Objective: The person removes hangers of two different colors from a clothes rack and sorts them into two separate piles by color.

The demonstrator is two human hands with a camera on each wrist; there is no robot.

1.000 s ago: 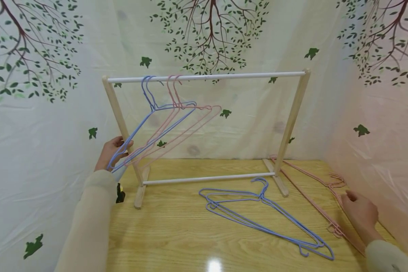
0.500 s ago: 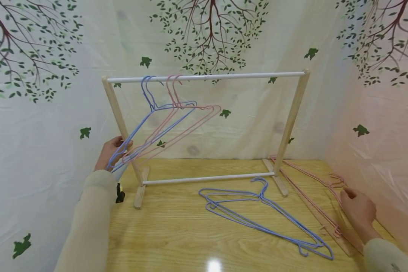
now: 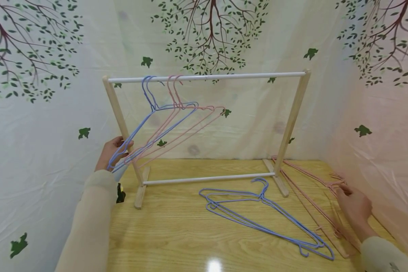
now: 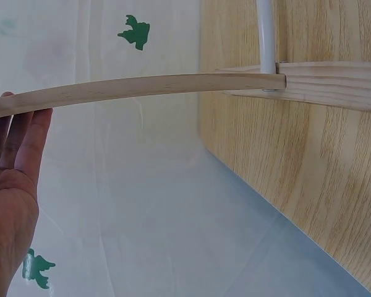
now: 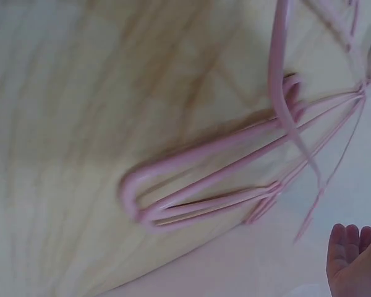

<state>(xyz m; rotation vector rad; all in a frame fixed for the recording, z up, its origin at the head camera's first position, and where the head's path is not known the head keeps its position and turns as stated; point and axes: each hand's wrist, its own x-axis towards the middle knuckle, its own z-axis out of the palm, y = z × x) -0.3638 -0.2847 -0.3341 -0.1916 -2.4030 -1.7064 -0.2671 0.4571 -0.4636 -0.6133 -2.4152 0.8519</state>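
Note:
My left hand [image 3: 110, 153] holds the left wooden post [image 3: 115, 107] of a small clothes rack; in the left wrist view its fingers [image 4: 31, 145] pass behind the post [image 4: 142, 86]. Two blue hangers [image 3: 141, 122] and two pink hangers [image 3: 164, 127] hang from the white rail [image 3: 244, 76]. At the right, my right hand [image 3: 355, 206] pinches a pink hanger [image 5: 277, 68] near its hook. That hanger is partly lifted above the other pink hangers [image 5: 204, 148], which lie on the table. The fingertips' exact contact is hidden.
Blue hangers [image 3: 248, 223] lie stacked on the wooden table [image 3: 170, 234] in front of the rack. The rack's right foot [image 3: 280, 183] stands between them and the pink hangers. A small black object [image 3: 120, 193] is by the left foot. Patterned sheeting [image 3: 258, 124] surrounds the table.
My right hand has moved slightly left and away from me, and one pink hanger has separated from the pile, its lower end shifting left. My left hand stays at the post.

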